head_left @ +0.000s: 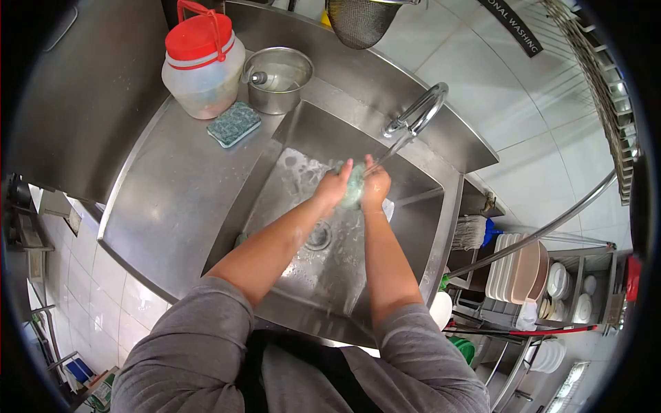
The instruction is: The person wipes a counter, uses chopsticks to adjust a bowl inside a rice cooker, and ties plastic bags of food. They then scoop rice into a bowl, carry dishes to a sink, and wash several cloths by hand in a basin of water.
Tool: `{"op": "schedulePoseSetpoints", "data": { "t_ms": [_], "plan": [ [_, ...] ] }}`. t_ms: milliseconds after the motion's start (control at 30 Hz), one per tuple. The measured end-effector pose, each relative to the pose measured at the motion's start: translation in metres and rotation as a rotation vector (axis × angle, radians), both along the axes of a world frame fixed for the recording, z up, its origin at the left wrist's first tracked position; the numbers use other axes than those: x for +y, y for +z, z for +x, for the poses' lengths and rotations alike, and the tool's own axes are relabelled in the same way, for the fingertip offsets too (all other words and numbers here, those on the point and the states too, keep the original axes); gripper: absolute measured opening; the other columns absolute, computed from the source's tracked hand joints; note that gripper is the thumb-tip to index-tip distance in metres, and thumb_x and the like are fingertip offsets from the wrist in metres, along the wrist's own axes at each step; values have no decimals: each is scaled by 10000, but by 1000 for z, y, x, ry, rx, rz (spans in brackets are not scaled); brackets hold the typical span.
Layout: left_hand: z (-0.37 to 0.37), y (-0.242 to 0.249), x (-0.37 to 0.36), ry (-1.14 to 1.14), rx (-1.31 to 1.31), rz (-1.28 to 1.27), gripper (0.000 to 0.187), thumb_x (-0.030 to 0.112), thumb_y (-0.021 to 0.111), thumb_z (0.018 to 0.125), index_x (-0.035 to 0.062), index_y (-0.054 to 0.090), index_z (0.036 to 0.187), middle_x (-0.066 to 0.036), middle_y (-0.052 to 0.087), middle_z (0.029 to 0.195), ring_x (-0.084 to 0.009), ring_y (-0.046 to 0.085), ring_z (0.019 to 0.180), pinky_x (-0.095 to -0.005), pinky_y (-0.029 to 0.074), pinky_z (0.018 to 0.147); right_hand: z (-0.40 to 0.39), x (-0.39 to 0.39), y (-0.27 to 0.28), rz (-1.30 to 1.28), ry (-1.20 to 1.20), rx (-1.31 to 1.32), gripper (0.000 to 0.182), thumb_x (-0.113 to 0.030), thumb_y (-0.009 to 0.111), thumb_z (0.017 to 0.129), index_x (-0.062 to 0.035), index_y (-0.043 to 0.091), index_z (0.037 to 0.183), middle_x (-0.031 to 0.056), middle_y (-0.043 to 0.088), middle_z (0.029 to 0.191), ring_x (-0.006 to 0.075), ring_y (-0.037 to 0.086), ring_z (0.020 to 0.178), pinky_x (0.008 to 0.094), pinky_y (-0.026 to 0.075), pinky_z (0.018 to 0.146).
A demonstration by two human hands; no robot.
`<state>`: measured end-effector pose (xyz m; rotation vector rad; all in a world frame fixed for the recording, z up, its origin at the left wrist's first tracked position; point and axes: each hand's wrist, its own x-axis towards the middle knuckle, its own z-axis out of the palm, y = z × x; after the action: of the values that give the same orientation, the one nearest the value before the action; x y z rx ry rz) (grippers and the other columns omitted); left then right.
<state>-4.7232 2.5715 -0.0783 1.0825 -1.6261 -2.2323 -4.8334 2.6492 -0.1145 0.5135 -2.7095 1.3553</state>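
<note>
Over the metal sink basin, my left hand and my right hand are closed on a pale green, translucent item between them. Its exact kind is hard to make out. Water streams from the curved faucet onto my hands and the item. Suds and wet patches cover part of the basin floor, and the round drain shows between my forearms. Something whitish lies beside my right wrist, partly hidden.
On the left counter lies a green scrub sponge. Behind it stand a red-lidded plastic jar and a metal pot holding liquid. A mesh strainer hangs above. Racks with plates and trays stand at right.
</note>
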Motion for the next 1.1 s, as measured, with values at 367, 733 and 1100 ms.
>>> {"op": "schedulePoseSetpoints", "data": {
  "t_ms": [367,733,1100],
  "plan": [
    [10,-20,-21,-469,140,-587,440,138,643,845,65,547,1268,-192,636,1139,-229,598,1053,-323,461,873,24,0,92,-553,426,-972,220,-150,696,873,-121,494,954,-46,482,786,76,471,662,244,383,518],
    [12,57,-41,-457,116,-487,438,306,660,897,17,574,1214,-51,666,1039,-94,572,951,-289,471,828,3,42,165,112,530,-591,121,-153,669,870,-64,667,951,-35,587,788,65,480,621,231,415,588],
    [2,29,-76,-541,82,-1229,281,271,743,780,74,661,963,-132,658,876,-324,626,861,-379,441,899,5,37,163,-39,551,-586,306,-295,681,889,8,692,926,2,661,776,100,568,742,279,470,725]
  ]
}}
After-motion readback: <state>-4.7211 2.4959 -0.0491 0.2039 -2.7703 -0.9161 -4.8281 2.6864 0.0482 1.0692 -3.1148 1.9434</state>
